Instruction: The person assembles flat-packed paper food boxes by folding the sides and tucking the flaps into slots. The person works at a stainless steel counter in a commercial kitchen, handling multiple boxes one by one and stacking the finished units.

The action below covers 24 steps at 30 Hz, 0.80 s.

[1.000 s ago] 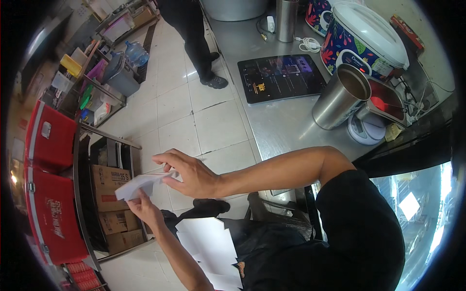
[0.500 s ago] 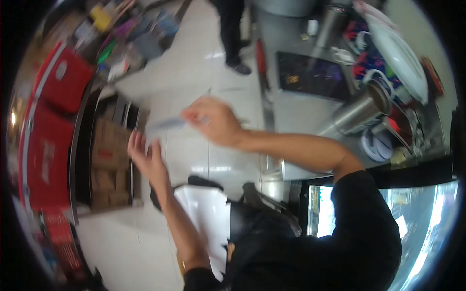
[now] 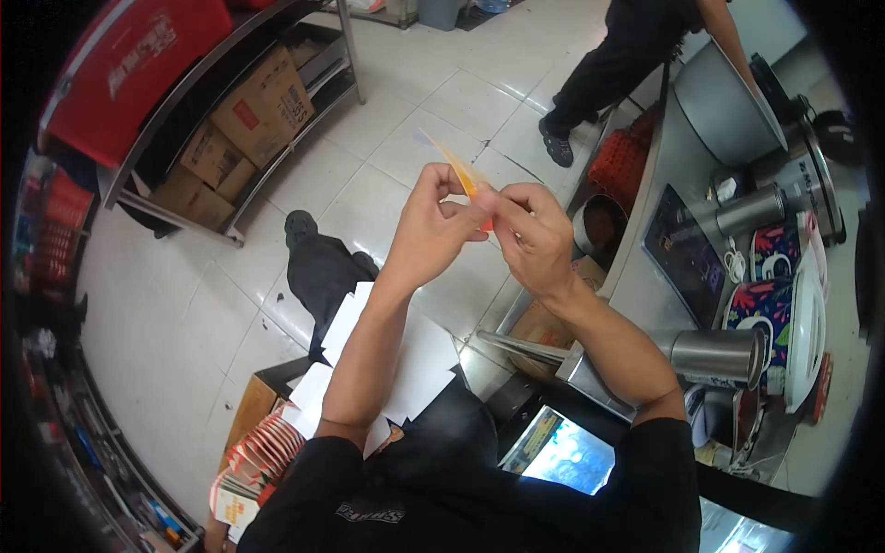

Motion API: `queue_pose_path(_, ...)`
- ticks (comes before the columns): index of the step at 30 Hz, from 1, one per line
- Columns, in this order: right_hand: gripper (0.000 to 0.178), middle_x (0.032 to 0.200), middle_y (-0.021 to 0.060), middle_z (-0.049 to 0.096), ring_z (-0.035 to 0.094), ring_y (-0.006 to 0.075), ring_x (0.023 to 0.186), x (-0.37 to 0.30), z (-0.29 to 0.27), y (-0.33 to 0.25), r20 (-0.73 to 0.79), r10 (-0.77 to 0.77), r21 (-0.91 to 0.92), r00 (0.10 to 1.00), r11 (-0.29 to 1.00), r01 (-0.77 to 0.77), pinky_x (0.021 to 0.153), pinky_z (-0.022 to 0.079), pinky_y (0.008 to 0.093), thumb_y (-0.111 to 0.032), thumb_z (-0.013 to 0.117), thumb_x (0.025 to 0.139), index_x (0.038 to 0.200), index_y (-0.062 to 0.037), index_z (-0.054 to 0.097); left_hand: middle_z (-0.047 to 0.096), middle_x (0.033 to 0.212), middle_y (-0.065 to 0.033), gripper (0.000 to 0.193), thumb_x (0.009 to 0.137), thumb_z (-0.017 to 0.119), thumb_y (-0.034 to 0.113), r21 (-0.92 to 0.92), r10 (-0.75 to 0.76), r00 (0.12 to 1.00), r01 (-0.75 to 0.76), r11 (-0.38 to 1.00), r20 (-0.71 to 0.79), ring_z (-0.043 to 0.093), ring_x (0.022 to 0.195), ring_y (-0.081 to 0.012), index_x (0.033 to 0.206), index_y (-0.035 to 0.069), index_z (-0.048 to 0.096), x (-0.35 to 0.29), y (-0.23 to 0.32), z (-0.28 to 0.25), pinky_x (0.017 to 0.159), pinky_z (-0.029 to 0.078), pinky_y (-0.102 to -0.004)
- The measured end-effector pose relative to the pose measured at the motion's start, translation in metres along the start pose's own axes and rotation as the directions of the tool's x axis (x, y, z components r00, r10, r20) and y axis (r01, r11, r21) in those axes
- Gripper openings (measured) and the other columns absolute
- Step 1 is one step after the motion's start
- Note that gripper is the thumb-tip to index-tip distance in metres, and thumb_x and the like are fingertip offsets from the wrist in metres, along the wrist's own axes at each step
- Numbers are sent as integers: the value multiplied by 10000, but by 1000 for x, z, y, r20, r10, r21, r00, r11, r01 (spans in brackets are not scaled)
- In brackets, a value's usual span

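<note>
Both hands meet in front of me, raised above the tiled floor. Between their fingertips is a thin, pointed piece point(image 3: 467, 182), orange and red with a pale tip, perhaps folded paper or card; its exact kind is unclear. My left hand point(image 3: 429, 235) pinches it from one side. Closed on its lower end from the other side is my right hand point(image 3: 535, 235). The fingers partly cover the piece. Below my forearms, flat white card sheets point(image 3: 424, 350) with notched edges lie over my lap.
A box point(image 3: 253, 405) with red-and-white striped cartons point(image 3: 263, 447) stands at lower left. On the right, a steel counter point(image 3: 627, 286) bears a black flat panel point(image 3: 682, 249), metal cups point(image 3: 719, 358) and a large pot point(image 3: 728, 101). Another person point(image 3: 627, 64) stands beyond it. A shelf holds cardboard boxes point(image 3: 263, 101).
My view has turned, with the shelf now at upper left. Earlier my hands were apart, a blurred pale flat piece in the right one; now they are together on the orange piece.
</note>
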State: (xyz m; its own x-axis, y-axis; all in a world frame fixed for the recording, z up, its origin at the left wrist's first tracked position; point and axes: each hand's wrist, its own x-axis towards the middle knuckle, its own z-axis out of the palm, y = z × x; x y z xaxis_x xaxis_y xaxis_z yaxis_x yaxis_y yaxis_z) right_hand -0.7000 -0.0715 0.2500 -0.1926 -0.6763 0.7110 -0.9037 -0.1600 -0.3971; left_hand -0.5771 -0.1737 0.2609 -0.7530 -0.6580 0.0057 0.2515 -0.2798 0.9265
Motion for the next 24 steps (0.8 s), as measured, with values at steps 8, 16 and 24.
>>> queue_pose_path(8, 248, 999, 120, 666, 637, 149, 802, 4, 11, 2, -40, 243, 489, 969, 851, -194, 659, 538, 276, 41, 697, 815, 1058, 13, 661, 666, 945, -111, 347, 885, 702, 111, -33, 158, 986, -160, 987, -46, 657, 832, -129, 1117, -57, 505, 9, -3, -22, 737, 538, -239)
queue_pose_path(16, 136, 1038, 140, 677, 646, 152, 893, -8, 10, 0, -34, 441, 628, 897, 707, -324, 763, 519, 251, -22, 710, 848, 966, 39, 681, 688, 803, -76, 131, 785, 784, 69, 354, 500, 830, -403, 844, -246, 608, 719, -122, 821, -17, 691, 3, -41, -5, 686, 477, -267)
queue_pose_path(24, 145, 1076, 139, 675, 644, 186, 953, 0, 5, 7, -81, 321, 419, 944, 870, -260, 828, 506, 285, -122, 693, 879, 955, 2, 707, 708, 885, -72, 96, 832, 718, 9, 184, 385, 908, -355, 916, -167, 628, 800, -99, 905, -49, 695, 2, -42, 4, 746, 502, -230)
